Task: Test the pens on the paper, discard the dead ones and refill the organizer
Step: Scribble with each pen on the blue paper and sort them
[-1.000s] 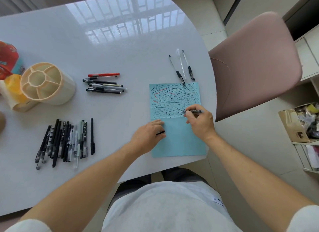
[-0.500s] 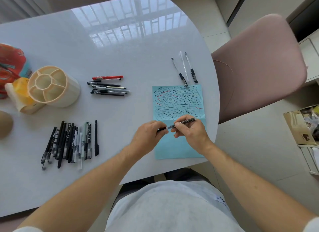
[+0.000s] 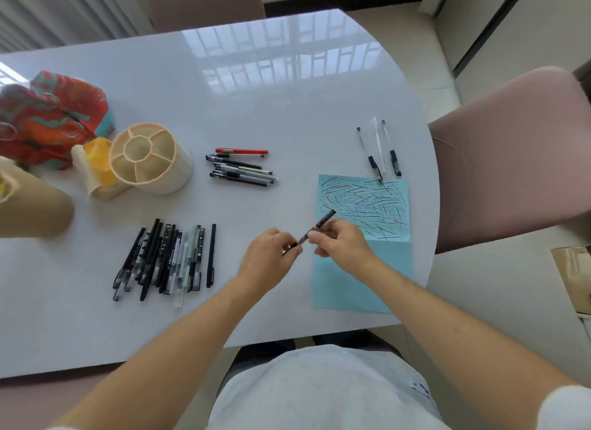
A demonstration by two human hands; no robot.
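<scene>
**Pen held between both hands above the desk**

A patterned pen (image 3: 316, 228) is gripped by both hands just left of the blue paper (image 3: 361, 269), raised over the white desk (image 3: 256, 103). Its upper barrel is pinched by the right hand (image 3: 339, 242), while a dark end piece, probably the cap, is pinched by the left hand (image 3: 271, 256); whether the cap is fully seated cannot be told, since the join is covered by fingers and blurred. The upper half of the paper is covered with black and red test strokes; the lower right corner is hidden by the right forearm.

A row of dark pens (image 3: 166, 261) is laid near the left hand, overlapping so that the count cannot be made out. A smaller group with one red pen (image 3: 241, 151) is seen further back, and three pens (image 3: 379, 149) lie at the top edge of the paper, one tip touching it. The cream organizer (image 3: 153, 160) stands upright at the left, its compartments seen from above. Beside it a yellow object (image 3: 96, 160) is half hidden, and a red patterned bag (image 3: 48, 119) and a tan object (image 3: 32, 205) are cut off by the frame edge
</scene>
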